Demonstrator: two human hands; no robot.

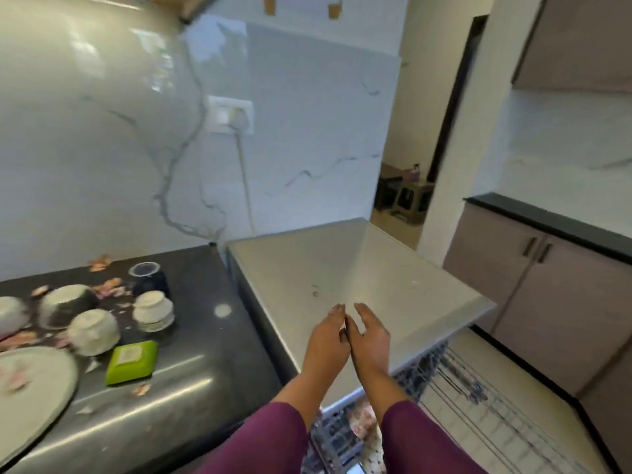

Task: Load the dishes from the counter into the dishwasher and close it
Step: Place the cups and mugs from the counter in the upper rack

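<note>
Two hands in frame, head view. Left hand (326, 336) and right hand (371, 336) are held forward side by side above the front edge of the dishwasher (359, 268), over its grey top. They touch along their inner edges. Fingers (337, 314) on both are straight and held close together; neither hand grips anything. Purple sleeves (266, 436) cover both forearms.

Dishes all sit on the dark worktop (205, 336), left of the dishwasher and well apart from the hands:
- plate (30, 388), large and pale, at the near left edge
- green dish (131, 362), square, just right of the plate
- white bowl (92, 331), upside down, just behind the green dish
- steel bowl (65, 304), upside down, behind the white bowl
- bowl stack (153, 311), upside down, right of the steel bowl
- cup (148, 277), dark, behind the stack
- one more bowl (12, 316), cut off by the left edge

Pale scraps (106, 289) are scattered among the dishes.

A wire rack (451, 374) projects from under the dishwasher's top, lower right. Something floral-patterned (359, 420) lies in it between the forearms, too blurred to name.

On the marble wall, a socket (231, 114) has a cable (244, 179) running down behind the dishwasher. Cabinets (533, 302) stand at right.
</note>
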